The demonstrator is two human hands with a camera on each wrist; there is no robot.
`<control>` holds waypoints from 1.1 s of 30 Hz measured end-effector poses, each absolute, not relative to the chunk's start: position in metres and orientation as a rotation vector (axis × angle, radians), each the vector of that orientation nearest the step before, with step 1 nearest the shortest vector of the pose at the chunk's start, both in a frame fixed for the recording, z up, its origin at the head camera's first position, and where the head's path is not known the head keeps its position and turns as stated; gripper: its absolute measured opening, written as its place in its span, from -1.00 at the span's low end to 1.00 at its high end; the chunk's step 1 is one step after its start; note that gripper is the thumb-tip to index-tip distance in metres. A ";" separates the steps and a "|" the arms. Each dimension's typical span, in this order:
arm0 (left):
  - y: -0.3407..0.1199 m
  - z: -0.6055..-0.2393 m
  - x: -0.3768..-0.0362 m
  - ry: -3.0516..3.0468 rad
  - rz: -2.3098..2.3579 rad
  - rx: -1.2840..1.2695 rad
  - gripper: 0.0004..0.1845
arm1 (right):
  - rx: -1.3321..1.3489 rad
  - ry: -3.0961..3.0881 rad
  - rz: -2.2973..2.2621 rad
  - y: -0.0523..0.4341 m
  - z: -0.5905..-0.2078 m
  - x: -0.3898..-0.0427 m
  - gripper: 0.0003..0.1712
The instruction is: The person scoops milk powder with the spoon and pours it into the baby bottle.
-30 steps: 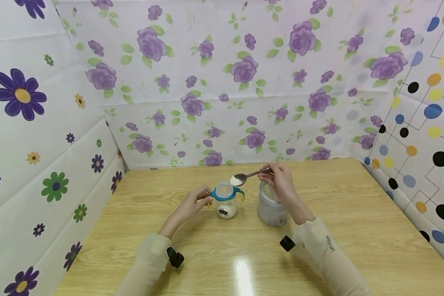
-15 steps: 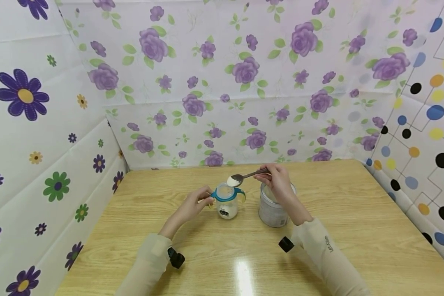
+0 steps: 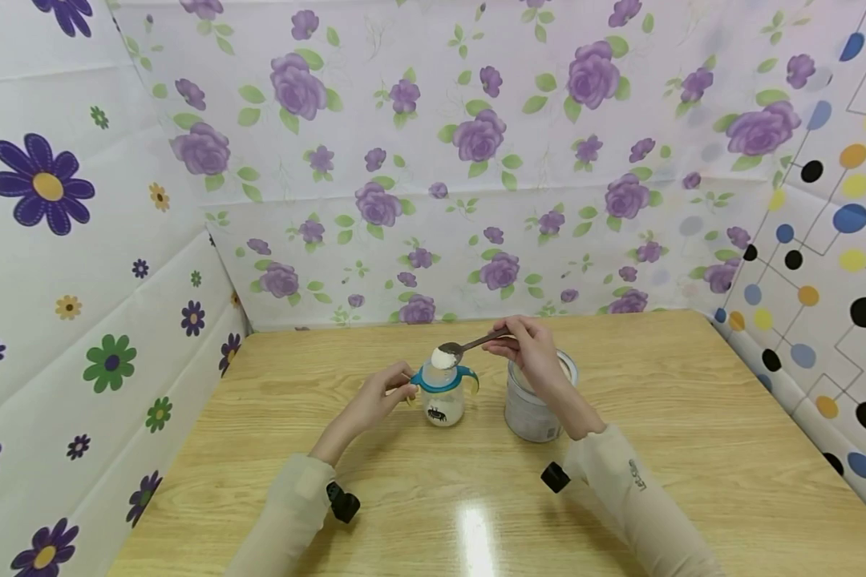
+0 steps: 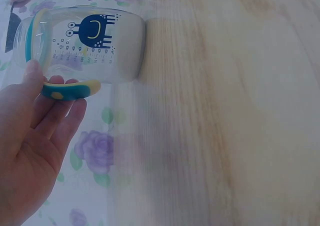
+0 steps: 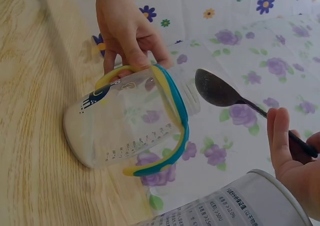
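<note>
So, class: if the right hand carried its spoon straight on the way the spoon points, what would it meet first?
Probably the open mouth of the baby bottle: the right hand aims the spoon leftward there, its bowl right at the neck. Beyond is the left hand. Depth is uncertain.

Tight in the middle: bottle (image 3: 442,394) and tin (image 3: 537,405) stand near each other with a narrow gap between. My left hand (image 3: 375,399) blocks the bottle's left side, my right hand (image 3: 530,353) with the spoon (image 3: 469,347) covers the space above both. Table (image 3: 693,449) is open to my right and in front near me. Papered walls (image 3: 115,320) close off left, back and right edges.
</note>
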State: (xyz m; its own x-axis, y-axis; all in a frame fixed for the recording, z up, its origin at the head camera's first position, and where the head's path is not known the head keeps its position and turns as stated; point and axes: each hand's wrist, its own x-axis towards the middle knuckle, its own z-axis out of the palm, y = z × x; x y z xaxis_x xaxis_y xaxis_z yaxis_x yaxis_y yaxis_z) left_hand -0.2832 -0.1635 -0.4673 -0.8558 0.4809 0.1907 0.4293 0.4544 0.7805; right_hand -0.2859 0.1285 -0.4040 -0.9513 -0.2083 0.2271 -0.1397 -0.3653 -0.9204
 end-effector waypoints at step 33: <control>-0.163 -0.466 -0.283 2.637 1.360 0.824 -0.92 | -1.018 1.961 -2.182 0.126 -0.406 -0.275 -0.58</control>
State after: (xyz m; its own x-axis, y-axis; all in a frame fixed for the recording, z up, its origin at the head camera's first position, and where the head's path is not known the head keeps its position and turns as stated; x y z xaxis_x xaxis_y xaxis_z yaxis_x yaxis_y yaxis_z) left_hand -0.2826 -0.1627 -0.4661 -0.8549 0.4855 0.1827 0.4304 0.4672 0.7724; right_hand -0.2751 0.1258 -0.4063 -0.7845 -0.4392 0.4377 -0.3885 -0.2020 -0.8990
